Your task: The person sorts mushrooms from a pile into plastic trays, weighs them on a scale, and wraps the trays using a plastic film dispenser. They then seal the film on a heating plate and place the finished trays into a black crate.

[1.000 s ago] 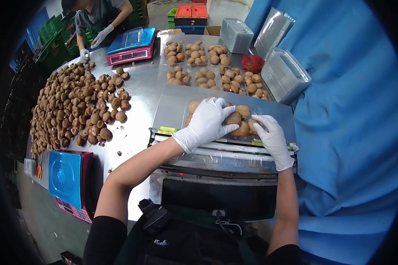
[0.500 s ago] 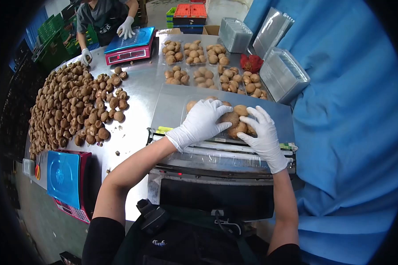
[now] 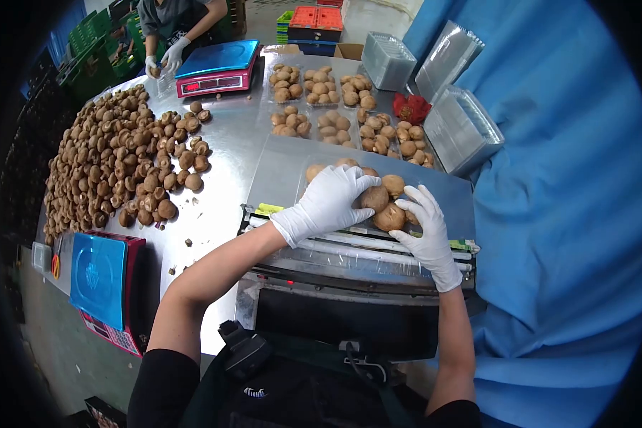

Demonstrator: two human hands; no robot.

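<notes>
Gloved hands [image 3: 378, 214] around brown mushrooms [image 3: 390, 217]

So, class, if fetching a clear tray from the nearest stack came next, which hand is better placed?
Probably the right hand: it's nearer the tray stack beside the blue sheet, while the left hand lies farther off, on mushrooms.

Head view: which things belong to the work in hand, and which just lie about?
Likely in the work: left hand, right hand, mushrooms by the fingers, mushroom heap, stacked clear trays.

Seemingly just lying about: red bundle, orange-handled tool, dark scrap.
</notes>
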